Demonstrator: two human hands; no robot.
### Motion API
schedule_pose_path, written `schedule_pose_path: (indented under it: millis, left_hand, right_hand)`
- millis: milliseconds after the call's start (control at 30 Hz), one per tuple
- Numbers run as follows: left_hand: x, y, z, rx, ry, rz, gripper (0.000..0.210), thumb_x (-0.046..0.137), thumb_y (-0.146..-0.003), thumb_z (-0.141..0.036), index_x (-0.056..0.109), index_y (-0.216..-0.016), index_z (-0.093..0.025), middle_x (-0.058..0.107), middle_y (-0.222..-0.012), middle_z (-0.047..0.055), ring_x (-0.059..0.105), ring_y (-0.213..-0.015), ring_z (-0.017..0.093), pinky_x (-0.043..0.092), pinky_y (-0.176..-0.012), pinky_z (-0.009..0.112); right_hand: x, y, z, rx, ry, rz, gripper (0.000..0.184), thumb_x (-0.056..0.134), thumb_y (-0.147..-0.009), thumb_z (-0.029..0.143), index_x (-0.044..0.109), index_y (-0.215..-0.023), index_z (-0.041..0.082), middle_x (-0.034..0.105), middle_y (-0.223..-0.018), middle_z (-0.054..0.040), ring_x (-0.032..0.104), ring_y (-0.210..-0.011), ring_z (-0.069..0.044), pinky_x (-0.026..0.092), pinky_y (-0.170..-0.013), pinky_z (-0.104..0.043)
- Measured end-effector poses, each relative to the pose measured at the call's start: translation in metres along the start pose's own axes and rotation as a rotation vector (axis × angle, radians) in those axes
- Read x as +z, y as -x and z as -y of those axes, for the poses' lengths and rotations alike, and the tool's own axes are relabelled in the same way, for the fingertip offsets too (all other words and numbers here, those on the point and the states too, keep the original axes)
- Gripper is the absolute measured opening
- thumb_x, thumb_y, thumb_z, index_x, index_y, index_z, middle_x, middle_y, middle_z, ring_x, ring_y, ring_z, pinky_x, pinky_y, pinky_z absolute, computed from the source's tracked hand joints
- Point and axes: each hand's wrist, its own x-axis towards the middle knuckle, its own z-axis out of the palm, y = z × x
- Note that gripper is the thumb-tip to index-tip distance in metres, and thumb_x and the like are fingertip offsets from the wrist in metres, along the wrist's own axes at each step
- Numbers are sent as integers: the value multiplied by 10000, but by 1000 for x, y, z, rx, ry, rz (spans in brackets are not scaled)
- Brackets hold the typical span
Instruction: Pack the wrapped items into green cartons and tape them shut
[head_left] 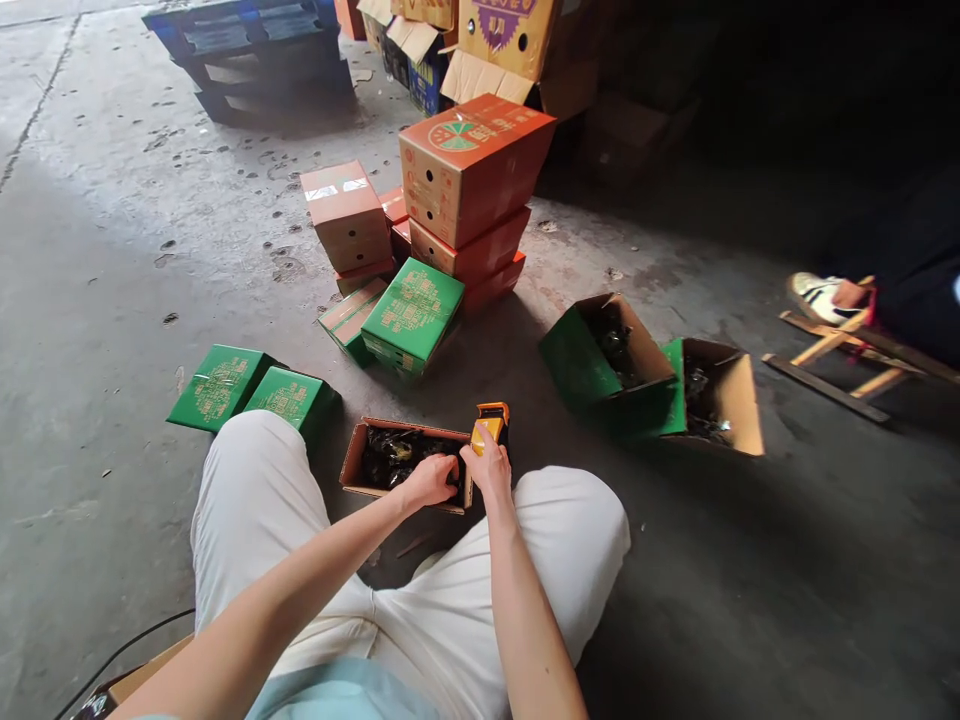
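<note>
An open carton (pixel 352 455) sits on the floor between my knees, filled with dark, shiny plastic-wrapped items (pixel 397 448). Over the carton's right end, my left hand (pixel 431 481) is closed with its fingers curled down; what they grip is hidden. Just past that end wall, my right hand (pixel 491 468) wraps around an orange and yellow tape dispenser (pixel 489 430). The dispenser is upright beside the carton. Its far end sticks out beyond my fingers, and its lower part is hidden by my hand.
Closed green boxes (pixel 217 383) lie left, with another green box (pixel 416 310) ahead beside stacked orange cartons (pixel 469 170). Two open green cartons (pixel 611 345) with dark contents stand right. A blue pallet (pixel 247 40) is behind. A person's shoe (pixel 821 297) rests by a wooden stool (pixel 832 350).
</note>
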Motion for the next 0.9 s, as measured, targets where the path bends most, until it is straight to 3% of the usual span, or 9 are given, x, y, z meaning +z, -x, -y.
schedule_pose_path:
  millis: [100,233,400,567,667,767,833,900]
  left_hand:
    - [-7,6,16,-31,35,-21,269,674,-794,-136,634,-1054,-193,702,-957,24,669,-886,186,534,-798,275]
    - [-22,23,40,-43,-163,-13,391,637,-773,-70,625,-1145,-188,703,-1170,96,666,-1105,238,524,-951,321]
    - [-27,23,34,-4,-442,153,276,665,-879,-258,689,-1143,-181,705,-1160,148,678,-1116,316,532,-967,402]
    - [-37,32,33,63,-556,114,257,623,-952,-424,758,-1033,-221,679,-1180,142,649,-1130,331,539,-933,435]
    - [-43,42,38,78,-513,5,273,556,-999,-358,765,-1042,-188,674,-1133,154,647,-1078,293,529,-972,420]
    - [-42,48,36,223,-347,-71,367,475,-1010,-207,708,-1293,-236,651,-1220,118,641,-1093,232,506,-1028,357]
    - [-35,45,31,335,-251,-13,432,476,-990,-163,693,-1344,-284,645,-1249,88,646,-1096,212,498,-1039,329]
    - [-26,38,26,342,-206,80,391,511,-962,-160,764,-1231,-287,668,-1185,84,664,-1044,213,505,-1029,338]
  right_hand:
    - [-1,0,1,-4,-8,9,651,583,-933,343,497,-1574,273,710,-1137,-83,634,-1185,-236,455,-1020,-298]
    - [0,0,1,-8,-25,16,649,580,-929,345,503,-1570,280,714,-1153,-77,635,-1183,-240,463,-1019,-304]
    - [-1,1,1,-11,-25,27,652,581,-927,328,503,-1570,266,720,-1178,-83,618,-1223,-247,459,-1038,-315]
    - [1,1,-3,-22,-41,18,649,592,-919,336,513,-1562,295,727,-1191,-61,626,-1211,-231,457,-1044,-304]
    - [2,1,-3,-28,-44,12,652,594,-920,339,508,-1565,303,737,-1191,-54,619,-1221,-235,462,-1040,-304]
    - [1,1,-1,-11,-40,10,648,589,-931,337,502,-1571,288,732,-1197,-65,620,-1223,-242,461,-1043,-313]
    - [1,1,0,-2,-36,4,647,589,-935,340,502,-1572,278,719,-1220,-74,629,-1209,-239,456,-1046,-311]
    - [0,2,1,-5,-32,4,649,592,-931,342,506,-1570,278,708,-1238,-76,633,-1202,-235,454,-1045,-304]
